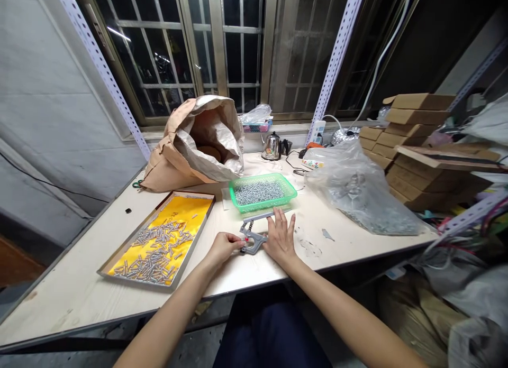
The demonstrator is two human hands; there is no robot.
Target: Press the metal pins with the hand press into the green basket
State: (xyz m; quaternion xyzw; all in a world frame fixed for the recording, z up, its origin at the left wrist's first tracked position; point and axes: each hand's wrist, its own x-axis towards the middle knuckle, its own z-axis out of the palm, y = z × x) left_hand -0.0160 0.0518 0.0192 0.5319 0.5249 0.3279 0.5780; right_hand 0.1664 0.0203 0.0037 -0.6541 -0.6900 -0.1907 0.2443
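A pale wooden table (79,283) fills the middle of the view under a barred window (206,45). At about eleven o'clock from the hands a big paper sack (194,146) lies slumped and open. At two o'clock a clear plastic bag (357,193) of small metal parts sprawls, with a stack of cardboard boxes (413,146) behind it. At nine o'clock sits a flat tray (159,241) with a yellow lining, scattered with small metal pieces. At twelve o'clock a green basket (262,192) holds more of them, and a small kettle (272,147) stands farther back.

A hand press (254,237) with a spring and a long lever lies on the table just in front of the basket. The right hand (281,237) rests flat and open on the table, fingers spread, touching the press on its right side. The left hand (224,247) is curled, its fingertips pinched at the front end of the press; whatever it pinches is too small to make out.
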